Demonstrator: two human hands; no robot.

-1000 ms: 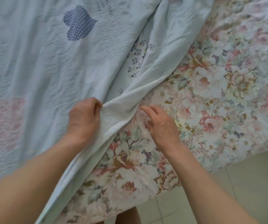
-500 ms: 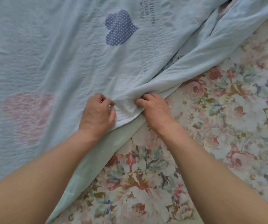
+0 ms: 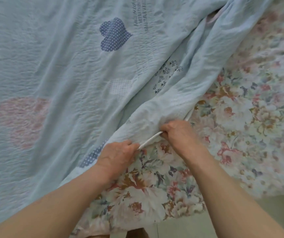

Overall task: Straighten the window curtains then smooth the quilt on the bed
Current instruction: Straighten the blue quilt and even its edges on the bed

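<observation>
A pale blue quilt (image 3: 60, 69) with heart patches and grey lettering covers the left and top of the bed. Its right part is bunched into a long fold running up to the top right. My left hand (image 3: 117, 156) pinches the quilt's white piped edge near the middle of the view. My right hand (image 3: 180, 131) grips the same edge a little further up and right, fingers curled around it. A short taut stretch of the edge runs between the two hands. No curtains are in view.
A floral bedsheet (image 3: 240, 117) lies bare on the right and lower half of the bed. The bed's near edge drops to a pale tiled floor (image 3: 180, 227) at the bottom right. The mattress corner hangs over the floor at the right.
Both hands have shifted right along the quilt and now hold its white edge stretched between them. The folded part has opened, showing more patterned fabric. The view has moved back; floor shows again.
</observation>
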